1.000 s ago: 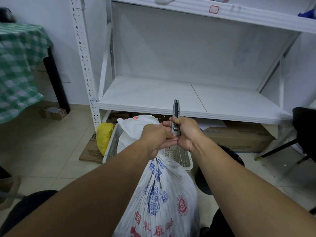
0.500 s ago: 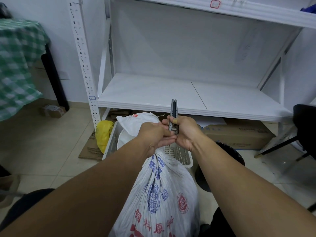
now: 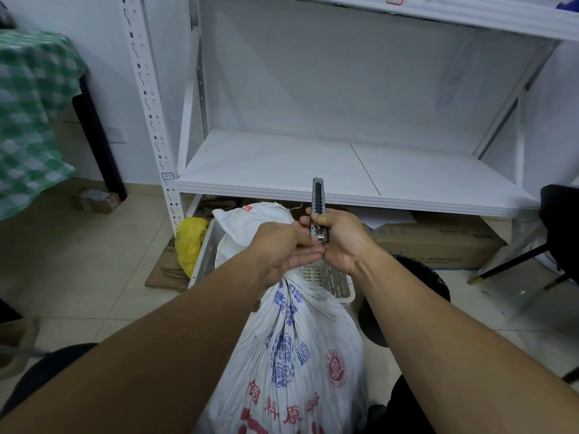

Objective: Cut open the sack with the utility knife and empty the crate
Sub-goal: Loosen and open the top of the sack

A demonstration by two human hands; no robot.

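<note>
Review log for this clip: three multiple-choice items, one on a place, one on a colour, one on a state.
1. Where is the yellow bag relative to the crate? A) inside it B) left of it C) right of it
2. What colours is the print on the sack? A) blue and red B) green and black C) yellow only
3. How is the knife? A) lying in the crate B) stuck in the sack C) held upright in the right hand
Answers: 1 B, it shows just left of the crate; 2 A, blue emblems above red characters; 3 C, the hand's grip wraps its lower end, tip up.
</note>
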